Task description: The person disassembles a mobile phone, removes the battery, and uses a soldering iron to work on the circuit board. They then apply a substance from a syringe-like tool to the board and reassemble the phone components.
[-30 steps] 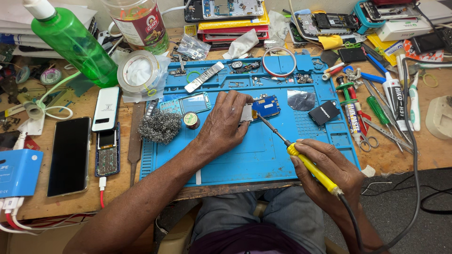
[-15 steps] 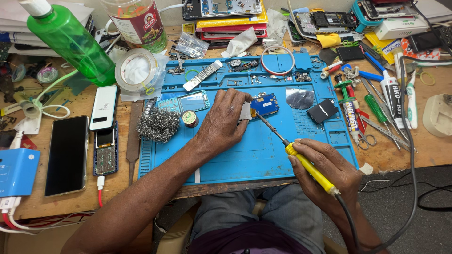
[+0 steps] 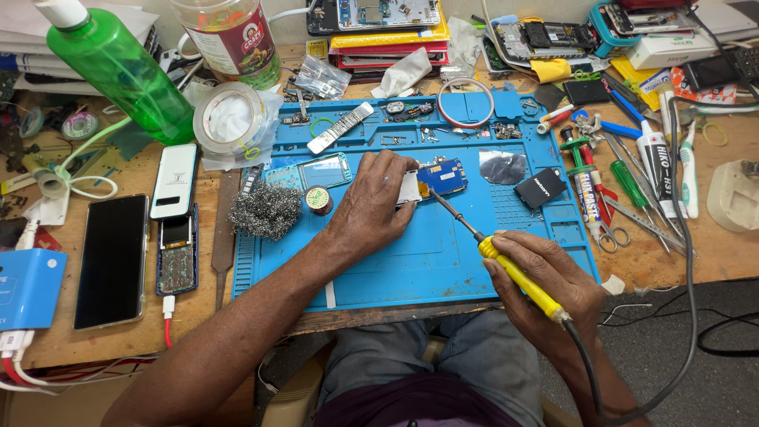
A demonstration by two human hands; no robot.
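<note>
Circuit board point(image 3: 443, 175) on blue mat point(image 3: 411, 261), cluttered wooden workbench point(image 3: 118, 324), dark floor point(image 3: 672, 356).

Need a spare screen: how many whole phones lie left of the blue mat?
2: a black phone face up near the desk's left edge, and a white phone beside it, nearer the mat. Clutter may hide others.

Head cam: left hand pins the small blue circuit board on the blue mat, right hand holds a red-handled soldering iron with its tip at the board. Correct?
Not quite: the soldering iron has a yellow handle, not red, as the head view shows. The rest holds: the left hand pins the small blue circuit board on the blue mat, and the right hand holds the iron with its tip at the board.
</note>
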